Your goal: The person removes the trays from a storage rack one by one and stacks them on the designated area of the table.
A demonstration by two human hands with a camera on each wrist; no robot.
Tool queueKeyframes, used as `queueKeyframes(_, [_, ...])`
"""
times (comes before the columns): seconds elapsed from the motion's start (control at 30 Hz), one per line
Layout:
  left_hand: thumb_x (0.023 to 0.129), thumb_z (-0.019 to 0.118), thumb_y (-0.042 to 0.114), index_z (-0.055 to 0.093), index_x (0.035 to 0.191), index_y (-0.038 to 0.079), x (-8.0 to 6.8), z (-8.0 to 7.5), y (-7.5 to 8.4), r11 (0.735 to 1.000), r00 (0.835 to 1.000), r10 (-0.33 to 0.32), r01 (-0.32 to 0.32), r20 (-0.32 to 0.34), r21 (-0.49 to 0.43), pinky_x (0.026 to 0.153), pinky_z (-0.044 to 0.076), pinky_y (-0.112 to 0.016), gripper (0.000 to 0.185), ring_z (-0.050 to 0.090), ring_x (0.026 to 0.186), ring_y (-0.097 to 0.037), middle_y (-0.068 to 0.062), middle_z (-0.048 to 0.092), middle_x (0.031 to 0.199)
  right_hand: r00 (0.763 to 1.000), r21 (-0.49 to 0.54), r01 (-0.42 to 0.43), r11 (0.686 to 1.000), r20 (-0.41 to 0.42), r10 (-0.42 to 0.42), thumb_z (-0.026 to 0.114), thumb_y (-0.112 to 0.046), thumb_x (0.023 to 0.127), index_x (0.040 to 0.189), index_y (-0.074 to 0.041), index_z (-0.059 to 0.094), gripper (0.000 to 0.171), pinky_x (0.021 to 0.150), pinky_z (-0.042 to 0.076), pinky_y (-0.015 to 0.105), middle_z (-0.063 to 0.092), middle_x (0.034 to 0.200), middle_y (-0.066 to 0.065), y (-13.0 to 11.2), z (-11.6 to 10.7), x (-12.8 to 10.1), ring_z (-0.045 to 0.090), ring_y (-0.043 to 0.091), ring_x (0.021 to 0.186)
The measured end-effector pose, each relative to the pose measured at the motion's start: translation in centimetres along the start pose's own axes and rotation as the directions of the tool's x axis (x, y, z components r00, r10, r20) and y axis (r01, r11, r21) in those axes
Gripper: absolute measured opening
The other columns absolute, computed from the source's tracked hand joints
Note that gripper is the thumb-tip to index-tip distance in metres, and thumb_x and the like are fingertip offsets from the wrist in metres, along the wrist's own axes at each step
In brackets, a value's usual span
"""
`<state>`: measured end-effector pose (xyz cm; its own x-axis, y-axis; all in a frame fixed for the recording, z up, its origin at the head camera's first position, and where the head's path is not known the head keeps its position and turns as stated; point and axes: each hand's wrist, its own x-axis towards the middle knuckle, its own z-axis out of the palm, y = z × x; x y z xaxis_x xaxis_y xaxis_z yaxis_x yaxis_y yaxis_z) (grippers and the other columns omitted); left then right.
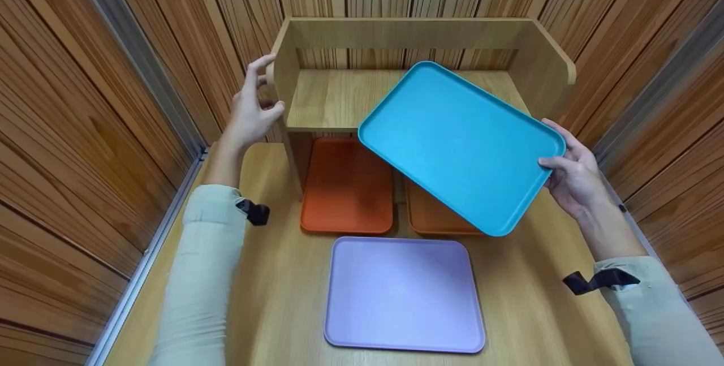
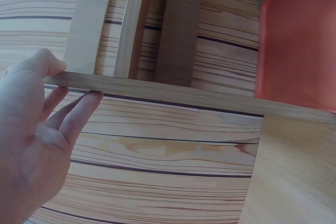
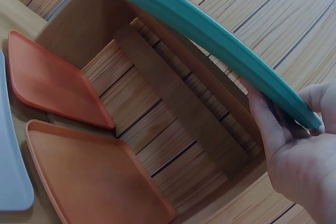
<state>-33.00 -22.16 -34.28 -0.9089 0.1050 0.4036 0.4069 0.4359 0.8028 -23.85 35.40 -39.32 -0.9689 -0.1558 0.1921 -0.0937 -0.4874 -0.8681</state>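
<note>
My right hand (image 1: 577,176) grips a blue tray (image 1: 461,148) by its right end, thumb on the upper face and fingers beneath. The tray hangs tilted in front of a wooden shelf (image 1: 322,100). At the shelf's left side panel (image 2: 173,92), my left hand (image 2: 42,124) pinches the edge between thumb and fingers. Below the shelf board lie a red-orange tray (image 1: 348,190) on the left and an orange-brown tray (image 3: 94,171) on the right. The blue tray partly covers the orange-brown one in the head view. A lilac tray (image 1: 403,295) lies flat in front of them.
All of this stands on a wooden table (image 1: 277,298). Wood-plank walls (image 1: 85,128) rise at the back and both sides, with metal rails (image 1: 144,264) along the table's edges. The shelf has a low back rail (image 1: 407,33) and a right side panel (image 1: 543,66).
</note>
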Motion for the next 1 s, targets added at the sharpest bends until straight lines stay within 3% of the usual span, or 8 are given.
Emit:
queueKeyframes(0.53, [0.106, 0.06, -0.004, 0.03, 0.175, 0.033, 0.0, 0.0, 0.2, 1.0, 1.0, -0.016, 0.016, 0.0, -0.012, 0.073, 0.058, -0.017, 0.085, 0.074, 0.109, -0.039, -0.023, 0.053, 0.168, 0.996, -0.197, 0.058, 0.979, 0.071, -0.045, 0.043, 0.014, 0.112, 0.163, -0.014, 0.052, 0.059, 0.098, 0.069, 0.036, 0.071, 0.155, 0.002, -0.3, -1.1, -1.6, 0.08, 0.02, 0.131])
queueKeyframes(0.8, [0.106, 0.06, -0.005, 0.028, 0.176, 0.034, -0.1, 0.0, 0.3, 0.999, 1.0, -0.029, 0.029, 0.009, -0.03, 0.076, 0.059, -0.019, 0.086, 0.073, 0.111, -0.038, -0.023, 0.051, 0.169, 0.985, -0.206, 0.042, 0.978, 0.175, -0.006, 0.039, 0.016, 0.111, 0.162, -0.013, 0.053, 0.06, 0.099, 0.068, 0.036, 0.071, 0.154, 0.003, -0.4, -1.9, -1.9, 0.079, 0.02, 0.132])
queueKeyframes(0.9, [0.106, 0.06, -0.004, 0.029, 0.175, 0.033, -0.1, 0.0, 0.3, 1.0, 1.0, -0.024, 0.024, 0.005, -0.009, 0.071, 0.055, -0.017, 0.085, 0.07, 0.096, -0.026, -0.023, 0.052, 0.168, 0.976, -0.213, 0.03, 0.977, 0.217, 0.018, 0.038, 0.016, 0.111, 0.164, -0.014, 0.051, 0.062, 0.099, 0.068, 0.037, 0.072, 0.155, 0.003, -0.4, -2.3, -2.0, 0.079, 0.02, 0.132])
queueKeyframes(1.0, [0.106, 0.061, -0.004, 0.031, 0.175, 0.033, -0.1, 0.0, 0.3, 1.0, 1.0, -0.012, 0.012, -0.004, 0.023, 0.064, 0.048, -0.015, 0.083, 0.055, 0.074, -0.011, -0.021, 0.053, 0.167, 0.966, -0.213, 0.008, 0.977, 0.254, 0.048, 0.037, 0.015, 0.112, 0.166, -0.015, 0.05, 0.064, 0.1, 0.067, 0.039, 0.072, 0.156, 0.002, -0.3, -2.8, -2.0, 0.079, 0.02, 0.132])
